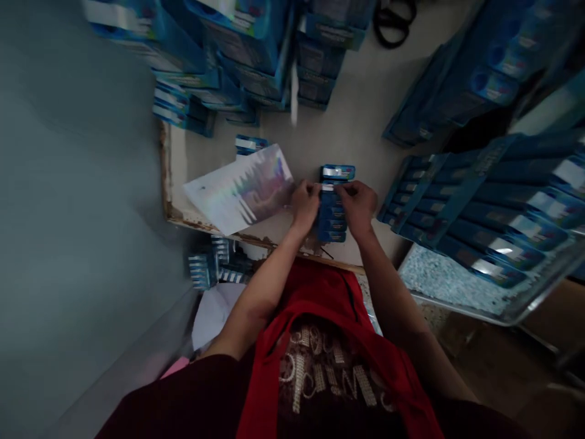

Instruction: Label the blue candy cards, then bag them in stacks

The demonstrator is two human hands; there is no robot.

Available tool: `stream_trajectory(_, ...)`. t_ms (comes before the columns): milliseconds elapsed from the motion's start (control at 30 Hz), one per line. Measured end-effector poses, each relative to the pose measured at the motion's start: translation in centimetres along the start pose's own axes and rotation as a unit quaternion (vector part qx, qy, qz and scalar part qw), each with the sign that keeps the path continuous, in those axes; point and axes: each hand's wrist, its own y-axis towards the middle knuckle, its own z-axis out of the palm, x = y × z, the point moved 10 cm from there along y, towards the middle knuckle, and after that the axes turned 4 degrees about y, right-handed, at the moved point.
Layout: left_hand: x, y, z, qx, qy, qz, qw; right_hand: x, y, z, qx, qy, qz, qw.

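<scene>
My left hand is closed, its fingertips at the left side of a short column of small blue boxes. Across from it, my right hand pinches at the same column's upper part. A small whitish sticker shows between the fingertips of both hands, on the end of one box. Above it lies another blue box with a pale shiny patch. A silvery, rainbow-sheened sticker sheet lies left of my left hand, one corner close to the wrist. Some of its strips look darker.
Stacks of blue cartons stand at the back left. More blue packs rest at the right on a metal-edged tray. Black scissors handles lie at the back. A wall bounds the left side; the table's worn edge is close to me.
</scene>
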Motion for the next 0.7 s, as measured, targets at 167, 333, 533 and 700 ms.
stream_trajectory(167,1.5,0.5,2.3,-0.004,-0.003,-0.059,0.998,-4.1,1.7,-0.9,-0.052,0.008,0.127,0.991)
stream_trajectory(333,-3.5,-1.5,3.7,0.017,0.048,0.135,0.99,0.6,0.8,-3.5,-0.087,-0.033,-0.002,0.996)
stream_trajectory(533,-7.0,-8.1,-6.9,0.003,0.089,0.309,0.947,16.8,-5.9,0.2,-0.072,-0.097,-0.305,0.945)
stream_trajectory(700,3.3,-8.0,-29.9,-0.361,-0.017,0.1,0.927,22.8,-9.4,13.1,0.09,-0.157,-0.418,0.89)
